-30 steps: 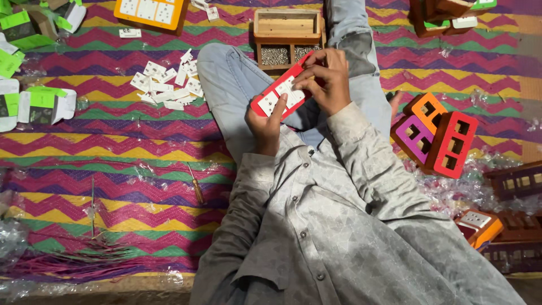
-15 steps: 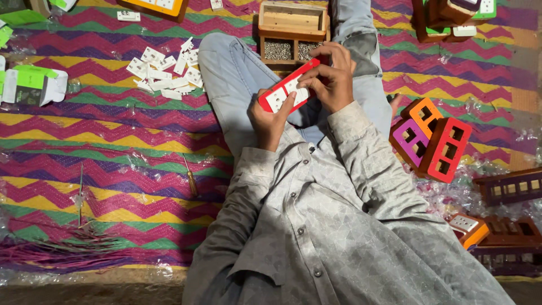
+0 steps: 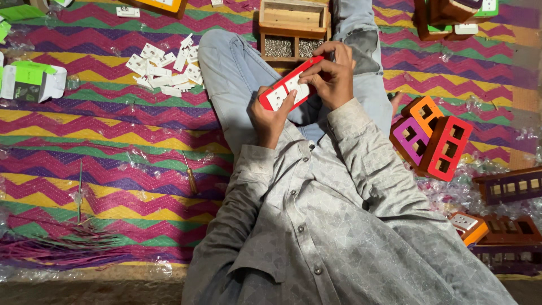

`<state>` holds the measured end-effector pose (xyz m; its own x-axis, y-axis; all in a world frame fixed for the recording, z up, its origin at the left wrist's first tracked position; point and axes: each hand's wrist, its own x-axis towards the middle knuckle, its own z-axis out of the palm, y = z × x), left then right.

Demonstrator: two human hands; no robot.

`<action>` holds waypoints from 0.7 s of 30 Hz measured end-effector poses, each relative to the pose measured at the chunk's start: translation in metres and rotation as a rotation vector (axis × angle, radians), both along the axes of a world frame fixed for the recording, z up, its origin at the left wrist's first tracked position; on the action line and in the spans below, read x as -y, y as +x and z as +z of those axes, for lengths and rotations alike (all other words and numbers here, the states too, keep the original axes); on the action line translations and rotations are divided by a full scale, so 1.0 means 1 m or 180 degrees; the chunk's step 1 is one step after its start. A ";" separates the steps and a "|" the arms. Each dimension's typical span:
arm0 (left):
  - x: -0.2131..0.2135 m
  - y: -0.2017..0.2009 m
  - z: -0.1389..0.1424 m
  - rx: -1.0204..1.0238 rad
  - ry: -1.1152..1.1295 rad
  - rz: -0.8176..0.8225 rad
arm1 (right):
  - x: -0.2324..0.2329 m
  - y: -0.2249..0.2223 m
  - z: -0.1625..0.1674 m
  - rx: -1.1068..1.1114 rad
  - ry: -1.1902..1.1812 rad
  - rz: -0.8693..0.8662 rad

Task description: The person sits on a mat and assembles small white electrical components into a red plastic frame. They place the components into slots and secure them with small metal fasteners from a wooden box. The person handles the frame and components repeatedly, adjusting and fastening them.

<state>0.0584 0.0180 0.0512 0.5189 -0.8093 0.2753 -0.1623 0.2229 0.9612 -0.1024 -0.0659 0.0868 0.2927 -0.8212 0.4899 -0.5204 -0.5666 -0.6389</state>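
I sit on a zigzag-patterned mat with a red rectangular frame (image 3: 287,83) holding white inserts over my lap. My left hand (image 3: 270,116) grips its lower left end, thumb on the face. My right hand (image 3: 330,76) clasps the upper right end, fingers pressing on a white insert. Just beyond my hands stands a wooden box (image 3: 293,28) with small metal screws in its tray.
A pile of white plastic inserts (image 3: 166,65) lies on the mat at upper left. Red, orange and purple frames (image 3: 432,138) stack at the right, with dark frames (image 3: 508,186) further right. A screwdriver (image 3: 191,175) lies on the mat left of my leg. Green-white packets (image 3: 31,82) sit far left.
My hands and the red frame stay together over my lap; the fingers of my right hand have shifted slightly on the frame. The view has tilted a little.
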 end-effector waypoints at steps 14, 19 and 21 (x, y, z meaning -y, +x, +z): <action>-0.001 -0.002 -0.002 0.0752 -0.0095 -0.0011 | 0.030 -0.023 -0.065 0.1682 0.1712 0.0414; 0.003 0.000 -0.011 -0.0031 -0.0057 -0.0288 | 0.025 -0.016 -0.056 0.1279 0.1156 0.0259; 0.005 0.001 -0.016 -0.0786 -0.0165 -0.0459 | 0.025 -0.014 -0.051 0.1848 0.1612 0.0212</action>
